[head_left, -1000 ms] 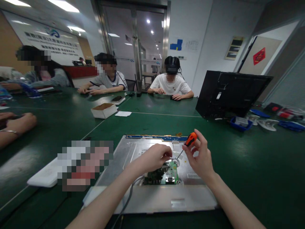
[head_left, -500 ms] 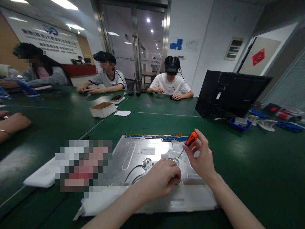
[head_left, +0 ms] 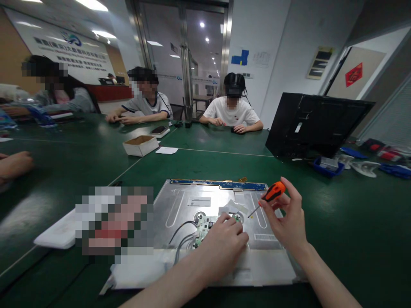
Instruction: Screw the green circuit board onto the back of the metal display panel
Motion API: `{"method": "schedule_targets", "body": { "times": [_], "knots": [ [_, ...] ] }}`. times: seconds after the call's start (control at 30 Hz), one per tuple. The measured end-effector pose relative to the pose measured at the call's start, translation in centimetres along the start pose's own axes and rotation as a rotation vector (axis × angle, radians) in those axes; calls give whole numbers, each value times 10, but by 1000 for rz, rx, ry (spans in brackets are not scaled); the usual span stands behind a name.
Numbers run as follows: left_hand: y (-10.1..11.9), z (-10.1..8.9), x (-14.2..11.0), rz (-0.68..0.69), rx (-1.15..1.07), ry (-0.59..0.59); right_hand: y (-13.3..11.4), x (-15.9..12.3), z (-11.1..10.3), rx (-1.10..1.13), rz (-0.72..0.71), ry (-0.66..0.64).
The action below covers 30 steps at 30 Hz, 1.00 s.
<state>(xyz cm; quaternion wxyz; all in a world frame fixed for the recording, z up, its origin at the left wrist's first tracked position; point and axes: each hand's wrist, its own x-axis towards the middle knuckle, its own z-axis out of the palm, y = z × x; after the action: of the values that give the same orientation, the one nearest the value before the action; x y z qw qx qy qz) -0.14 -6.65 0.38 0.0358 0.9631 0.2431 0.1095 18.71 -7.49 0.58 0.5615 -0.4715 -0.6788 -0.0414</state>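
Observation:
A silver metal panel (head_left: 180,201), the back of a screen, lies flat on the green table in front of me. A small green circuit board (head_left: 203,226) with grey cables sits near its front middle. My left hand (head_left: 224,246) rests on that board with fingers curled down over it, hiding most of it. My right hand (head_left: 285,220) hovers above the panel's right side, closed on an orange-handled screwdriver (head_left: 271,194) whose tip points down and left toward the board.
A black monitor shell (head_left: 316,124) stands at the back right, with blue trays (head_left: 327,164) beside it. A small cardboard box (head_left: 140,145) and paper lie mid-table. Three people sit across the table. Another person's hand (head_left: 14,164) rests at the left edge.
My left hand came off the board's top and settled lower, covering it. My right hand with the screwdriver drifted right, away from the board.

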Motion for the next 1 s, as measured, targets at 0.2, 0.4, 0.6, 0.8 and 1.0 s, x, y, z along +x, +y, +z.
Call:
{"method": "schedule_targets", "body": {
  "times": [0.2,0.4,0.6,0.8,1.0],
  "knots": [
    [0,0,0,-11,-15,15,-3,-3,3,32,-26,-38],
    [-3,0,-2,-11,-83,33,-8,-3,4,54,-41,-29],
    [-2,-14,-4,-22,-137,47,-14,-4,-2,70,6,-25],
    [-3,-21,-5,-46,-162,47,-18,-4,-2,50,-11,-72],
    [-3,-17,-4,-47,-150,45,-19,-6,3,37,-17,-107]
  ]
}}
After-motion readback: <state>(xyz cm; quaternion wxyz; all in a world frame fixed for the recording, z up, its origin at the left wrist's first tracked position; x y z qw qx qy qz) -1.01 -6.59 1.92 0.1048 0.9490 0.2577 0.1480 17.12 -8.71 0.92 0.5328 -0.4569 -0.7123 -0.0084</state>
